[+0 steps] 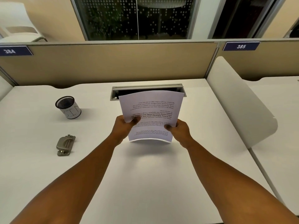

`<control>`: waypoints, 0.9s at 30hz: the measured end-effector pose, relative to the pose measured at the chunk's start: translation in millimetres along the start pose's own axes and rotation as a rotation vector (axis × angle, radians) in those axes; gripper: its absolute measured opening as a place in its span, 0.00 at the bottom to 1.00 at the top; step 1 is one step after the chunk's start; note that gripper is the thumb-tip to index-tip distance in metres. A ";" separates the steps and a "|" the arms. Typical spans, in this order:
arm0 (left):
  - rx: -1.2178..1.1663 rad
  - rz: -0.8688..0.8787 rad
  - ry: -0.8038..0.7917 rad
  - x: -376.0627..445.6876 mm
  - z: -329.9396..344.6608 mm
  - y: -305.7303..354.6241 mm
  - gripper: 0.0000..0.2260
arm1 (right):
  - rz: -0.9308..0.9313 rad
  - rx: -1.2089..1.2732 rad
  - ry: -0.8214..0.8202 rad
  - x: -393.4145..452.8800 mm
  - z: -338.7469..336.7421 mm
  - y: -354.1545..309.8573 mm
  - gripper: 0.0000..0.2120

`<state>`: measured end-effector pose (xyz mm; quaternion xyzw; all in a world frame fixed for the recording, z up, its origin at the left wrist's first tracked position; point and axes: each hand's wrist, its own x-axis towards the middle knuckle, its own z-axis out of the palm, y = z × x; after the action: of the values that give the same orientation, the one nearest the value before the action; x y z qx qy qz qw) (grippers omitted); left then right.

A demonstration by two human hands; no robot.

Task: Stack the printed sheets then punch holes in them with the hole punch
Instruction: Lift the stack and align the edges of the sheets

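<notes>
A stack of printed sheets [152, 109] is held upright above the white desk [145, 175], slightly bowed, its text upside down to me. My left hand [123, 128] grips the stack's left edge with the thumb on the front page. My right hand [178, 131] grips the right edge the same way. The lower edge of the stack hangs just above the desk, casting a shadow. A grey metal hole punch [65, 145] lies flat on the desk well to the left of my hands, apart from the sheets.
A black mesh cup with a white label [68, 107] stands at the back left. A grey cable tray slot [145, 88] sits behind the sheets. A beige partition [113, 62] bounds the desk's far edge; a white divider [239, 101] stands on the right.
</notes>
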<state>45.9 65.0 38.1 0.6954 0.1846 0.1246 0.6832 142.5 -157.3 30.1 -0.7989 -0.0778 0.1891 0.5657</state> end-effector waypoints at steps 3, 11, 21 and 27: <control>0.011 0.007 0.001 2.6 0.0 1.6 0.11 | -0.006 0.014 0.001 0.8 -0.8 -2.5 0.15; 0.110 -0.052 -0.041 1.7 -4.8 -9.4 0.13 | -0.018 -0.015 -0.005 -2.0 -0.5 0.3 0.17; 0.102 -0.066 0.037 5.4 -11.1 -5.4 0.09 | 0.004 0.198 0.015 7.4 -9.7 -11.4 0.08; -0.018 -0.101 0.259 1.6 -16.8 -5.8 0.14 | 0.050 0.531 -0.038 12.3 -17.1 -16.6 0.14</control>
<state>39.8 80.9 32.8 0.6573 0.3049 0.1805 0.6651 161.9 -162.3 47.9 -0.6205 -0.0165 0.2316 0.7490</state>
